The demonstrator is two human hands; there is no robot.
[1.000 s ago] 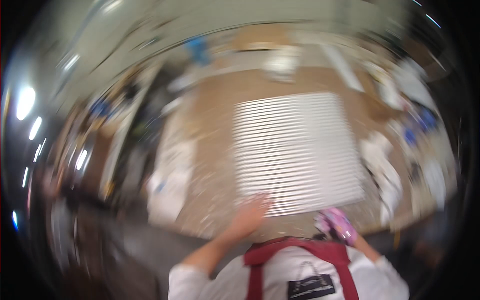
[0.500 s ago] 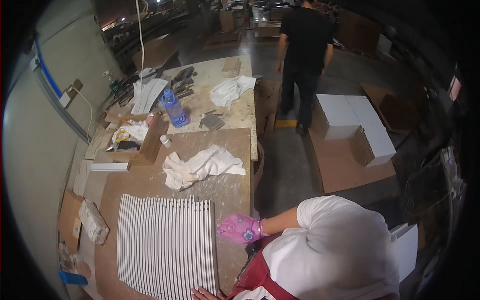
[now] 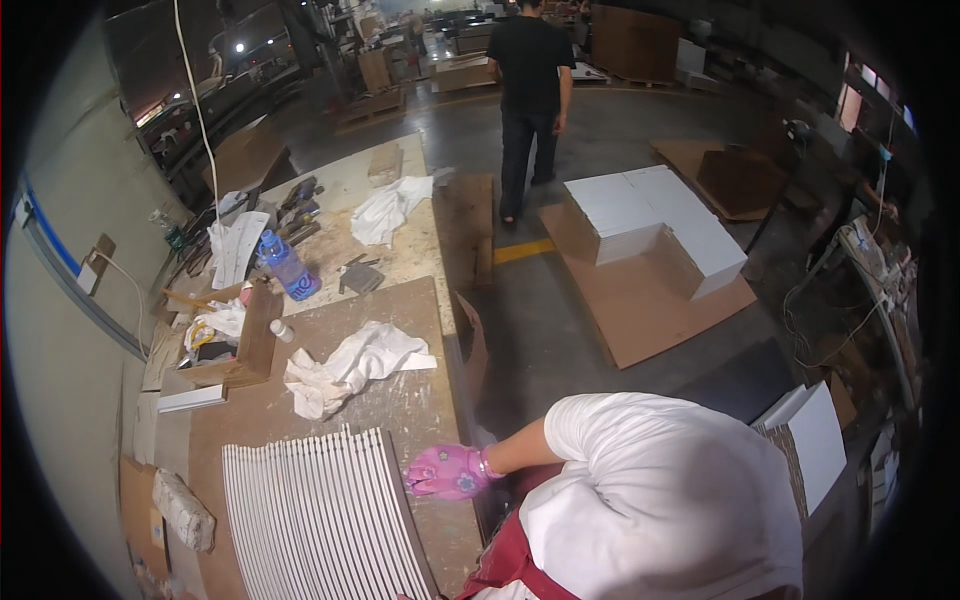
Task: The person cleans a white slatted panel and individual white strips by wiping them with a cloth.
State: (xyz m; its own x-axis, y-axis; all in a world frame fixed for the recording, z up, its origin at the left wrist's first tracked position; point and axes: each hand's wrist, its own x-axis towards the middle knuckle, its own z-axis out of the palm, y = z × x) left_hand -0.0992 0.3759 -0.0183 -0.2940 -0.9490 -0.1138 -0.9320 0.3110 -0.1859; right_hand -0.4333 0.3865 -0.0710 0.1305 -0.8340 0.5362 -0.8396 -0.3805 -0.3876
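My right hand (image 3: 443,473), in a pink flowered glove, is over the brown work board (image 3: 455,535). Its fingers stretch toward the right edge of a row of thin white strips (image 3: 310,510), and I see nothing held in it. The strips lie side by side on the board, with slightly uneven far ends. Only a sliver of my left hand (image 3: 403,597) shows at the lower edge, by the near end of the strips; its fingers are hidden. Beyond the strips lies a crumpled white cloth (image 3: 360,362).
A wooden box (image 3: 255,345) of odds and ends, a small white bottle (image 3: 282,330) and a blue water bottle (image 3: 288,265) stand farther off. A wrapped block (image 3: 183,508) lies left. White panels (image 3: 640,215) rest on brown board at right. A person in dark clothes (image 3: 530,80) is beyond.
The view has swung right, so the bench sits farther left. My left hand has mostly left the picture. My right hand stays beside the strips. The person in dark clothes is farther away.
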